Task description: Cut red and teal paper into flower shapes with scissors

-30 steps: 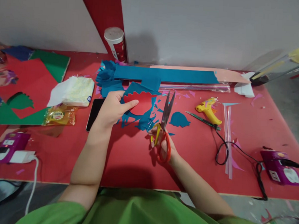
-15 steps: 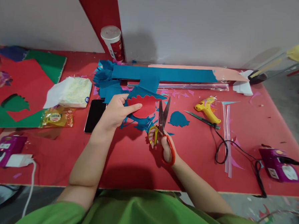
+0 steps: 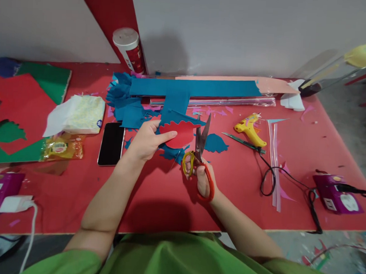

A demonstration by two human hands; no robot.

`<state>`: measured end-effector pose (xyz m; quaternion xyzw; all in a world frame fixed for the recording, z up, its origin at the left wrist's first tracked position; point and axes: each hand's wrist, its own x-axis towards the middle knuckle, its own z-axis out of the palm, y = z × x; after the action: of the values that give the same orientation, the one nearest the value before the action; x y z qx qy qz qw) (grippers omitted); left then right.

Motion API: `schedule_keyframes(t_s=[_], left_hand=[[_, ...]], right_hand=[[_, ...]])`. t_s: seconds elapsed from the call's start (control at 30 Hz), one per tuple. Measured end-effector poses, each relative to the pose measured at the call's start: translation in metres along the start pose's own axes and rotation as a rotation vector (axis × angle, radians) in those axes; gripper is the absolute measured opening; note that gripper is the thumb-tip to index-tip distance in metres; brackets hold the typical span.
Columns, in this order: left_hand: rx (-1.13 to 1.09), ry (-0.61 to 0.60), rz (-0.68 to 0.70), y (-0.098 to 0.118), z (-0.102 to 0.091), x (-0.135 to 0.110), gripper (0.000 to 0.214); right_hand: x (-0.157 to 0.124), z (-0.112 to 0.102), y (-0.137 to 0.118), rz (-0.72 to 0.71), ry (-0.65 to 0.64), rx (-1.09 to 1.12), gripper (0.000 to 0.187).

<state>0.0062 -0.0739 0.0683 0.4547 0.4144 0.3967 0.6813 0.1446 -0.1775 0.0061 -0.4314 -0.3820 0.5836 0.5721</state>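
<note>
My left hand (image 3: 146,140) pinches a red paper cutout (image 3: 181,135) with a scalloped edge, the thumb lying on its face. Blue paper (image 3: 171,116) sits behind the red piece, and my fingers are hidden there. My right hand (image 3: 201,177) is wrapped through the handles of a pair of scissors (image 3: 202,140), one handle yellow and one red. The blades point away from me and stand apart, close to the right tip of the held papers. A loose blue cutout (image 3: 216,143) lies just right of the blades. Blue scraps (image 3: 173,153) lie below the red piece.
A yellow glue gun (image 3: 251,128) and a green-handled pointed tool (image 3: 244,143) lie to the right. A phone (image 3: 111,144) is left of my left hand. Blue strips (image 3: 198,88) run along the back beside a round canister (image 3: 129,50). Purple power boxes (image 3: 336,194) sit at both sides.
The camera view has shifted slightly, moving the table items left. The held papers have moved a little relative to the scissors, and the blades remain parted near their right tip.
</note>
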Motion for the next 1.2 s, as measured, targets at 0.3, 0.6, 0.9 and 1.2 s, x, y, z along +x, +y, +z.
schedule_keyframes(t_s=[0.3, 0.6, 0.9, 1.2], left_hand=[[-0.035, -0.012, -0.03, -0.005, 0.006, -0.001, 0.021], [-0.058, 0.043, -0.072, -0.007, 0.015, -0.002, 0.023], [-0.119, 0.031, -0.109, -0.011, 0.02, -0.002, 0.024], [-0.144, 0.036, -0.115, -0.013, 0.022, -0.002, 0.025]], right_hand=[[0.001, 0.0, -0.004, -0.012, -0.002, -0.015, 0.052], [0.001, -0.003, 0.001, -0.024, 0.035, 0.054, 0.049], [0.002, -0.002, 0.001, -0.029, 0.035, 0.049, 0.051], [0.002, -0.002, -0.001, -0.051, 0.017, 0.026, 0.049]])
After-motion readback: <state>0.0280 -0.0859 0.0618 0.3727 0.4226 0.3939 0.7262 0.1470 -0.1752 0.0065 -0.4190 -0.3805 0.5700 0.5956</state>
